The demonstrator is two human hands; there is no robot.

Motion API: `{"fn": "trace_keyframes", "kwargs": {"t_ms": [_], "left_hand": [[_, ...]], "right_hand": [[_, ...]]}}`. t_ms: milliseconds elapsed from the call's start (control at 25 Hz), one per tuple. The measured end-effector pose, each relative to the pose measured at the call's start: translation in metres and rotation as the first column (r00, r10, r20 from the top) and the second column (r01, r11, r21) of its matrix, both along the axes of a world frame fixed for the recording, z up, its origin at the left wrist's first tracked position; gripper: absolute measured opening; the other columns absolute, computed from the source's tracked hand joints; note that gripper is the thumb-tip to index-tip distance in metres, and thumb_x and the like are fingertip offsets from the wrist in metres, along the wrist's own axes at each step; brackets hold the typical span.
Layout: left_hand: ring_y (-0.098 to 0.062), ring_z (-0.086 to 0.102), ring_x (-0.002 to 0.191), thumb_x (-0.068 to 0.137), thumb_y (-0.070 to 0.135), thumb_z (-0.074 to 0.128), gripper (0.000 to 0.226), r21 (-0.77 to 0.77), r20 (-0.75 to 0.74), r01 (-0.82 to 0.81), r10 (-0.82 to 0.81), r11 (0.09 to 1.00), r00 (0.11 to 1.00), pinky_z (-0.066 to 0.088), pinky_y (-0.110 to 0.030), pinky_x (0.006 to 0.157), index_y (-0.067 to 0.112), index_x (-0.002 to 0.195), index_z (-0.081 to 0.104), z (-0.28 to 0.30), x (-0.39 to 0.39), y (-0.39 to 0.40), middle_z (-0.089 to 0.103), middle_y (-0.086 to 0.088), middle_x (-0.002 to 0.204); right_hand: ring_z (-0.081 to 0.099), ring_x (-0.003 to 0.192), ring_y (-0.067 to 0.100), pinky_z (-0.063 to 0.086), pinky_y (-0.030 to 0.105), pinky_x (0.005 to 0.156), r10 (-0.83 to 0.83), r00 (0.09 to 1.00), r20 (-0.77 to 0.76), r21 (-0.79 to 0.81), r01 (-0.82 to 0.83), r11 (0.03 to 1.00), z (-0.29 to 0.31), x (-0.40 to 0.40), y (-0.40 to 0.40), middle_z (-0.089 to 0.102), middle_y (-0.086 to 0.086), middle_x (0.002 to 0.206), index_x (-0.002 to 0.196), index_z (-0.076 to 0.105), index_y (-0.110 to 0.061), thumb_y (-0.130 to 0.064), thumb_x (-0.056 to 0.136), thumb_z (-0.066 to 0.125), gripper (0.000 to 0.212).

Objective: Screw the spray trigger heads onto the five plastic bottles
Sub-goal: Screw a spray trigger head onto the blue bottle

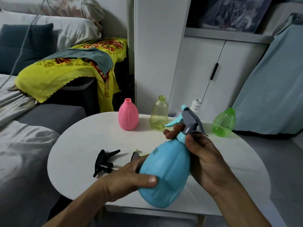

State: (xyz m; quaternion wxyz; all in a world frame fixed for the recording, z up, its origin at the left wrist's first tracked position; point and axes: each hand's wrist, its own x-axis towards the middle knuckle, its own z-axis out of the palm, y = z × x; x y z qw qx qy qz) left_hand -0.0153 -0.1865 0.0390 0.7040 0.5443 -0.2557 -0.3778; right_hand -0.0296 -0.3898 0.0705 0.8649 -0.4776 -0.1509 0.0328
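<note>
Both forearms reached up from the bottom edge, and between them the blue bottle (pixel 165 174) was held tilted above the round white table (pixel 78 145), its neck leaning up and to the right. The left hand (pixel 126 179) was clamped around the bottle's lower body, thumb pressed flat across the near side. The right hand (pixel 203 154) was closed around the bottle's neck, thumb and fingers pinching the light blue collar (pixel 182 137) of the grey spray trigger head (pixel 191 120), which sat on top of the bottle with its light blue lever pointing left.

On the table, just left of the left hand, a black trigger head (pixel 105 162) lay on its side with its dip tube pointing right. Another trigger head (pixel 135 155) lay beside it, mostly hidden behind the blue bottle and the left hand.

Along the far edge of the table stood three open-necked bottles, well apart from one another: a pink bottle (pixel 127 116), a clear yellow bottle (pixel 159 114) and a ribbed green bottle (pixel 224 122) leaning slightly. A white bottle (pixel 196 104) showed only its threaded neck behind the grey trigger head
</note>
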Motion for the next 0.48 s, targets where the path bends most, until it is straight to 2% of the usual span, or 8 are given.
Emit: {"fn": "trace_keyframes", "kwargs": {"t_ms": [120,200,280,360,480], "left_hand": [[-0.024,0.064,0.111,0.063,0.046,0.084,0.065,0.006,0.006,-0.187,0.187,0.982,0.982,0.052,-0.031,0.084,0.035,0.123,0.064,-0.006,0.001,-0.004,0.068,-0.007,0.123],[-0.021,0.065,0.109,0.068,0.04,0.078,0.059,0.055,0.152,-0.246,0.235,0.968,0.96,0.054,-0.031,0.083,0.036,0.124,0.062,-0.004,0.003,-0.006,0.068,-0.003,0.121],[-0.018,0.066,0.105,0.063,0.037,0.083,0.069,0.137,0.348,-0.353,0.288,0.926,0.892,0.059,-0.038,0.08,0.037,0.127,0.055,-0.002,0.004,-0.009,0.067,0.003,0.117],[-0.018,0.066,0.1,0.055,0.036,0.09,0.083,0.198,0.431,-0.465,0.349,0.863,0.832,0.061,-0.045,0.075,0.038,0.126,0.05,-0.003,0.004,-0.012,0.064,0.004,0.112],[-0.018,0.066,0.099,0.052,0.038,0.094,0.089,0.165,0.439,-0.46,0.352,0.873,0.826,0.062,-0.045,0.07,0.038,0.128,0.047,-0.006,0.0,-0.015,0.063,0.006,0.112]], "right_hand": [[0.066,0.096,0.019,0.052,0.038,0.093,-0.199,0.977,-0.072,-0.035,0.197,0.98,-0.005,0.0,0.007,0.074,0.006,0.094,0.09,0.075,-0.018,-0.038,0.072,0.083,0.028],[0.067,0.094,0.018,0.049,0.04,0.094,-0.318,0.946,-0.066,-0.085,0.312,0.946,-0.01,0.0,0.009,0.075,0.004,0.091,0.088,0.075,-0.018,-0.036,0.075,0.079,0.022],[0.068,0.093,0.017,0.047,0.04,0.094,-0.428,0.903,-0.03,-0.173,0.417,0.892,-0.012,0.002,0.009,0.076,0.003,0.089,0.088,0.075,-0.018,-0.035,0.075,0.076,0.021],[0.068,0.093,0.016,0.047,0.039,0.093,-0.466,0.884,-0.023,-0.231,0.449,0.863,-0.013,0.003,0.01,0.077,0.001,0.088,0.088,0.075,-0.02,-0.036,0.073,0.075,0.022],[0.068,0.097,0.017,0.048,0.044,0.095,-0.404,0.915,-0.002,-0.256,0.39,0.884,-0.014,0.003,0.013,0.076,0.002,0.094,0.094,0.073,-0.021,-0.037,0.077,0.077,0.024]]}}
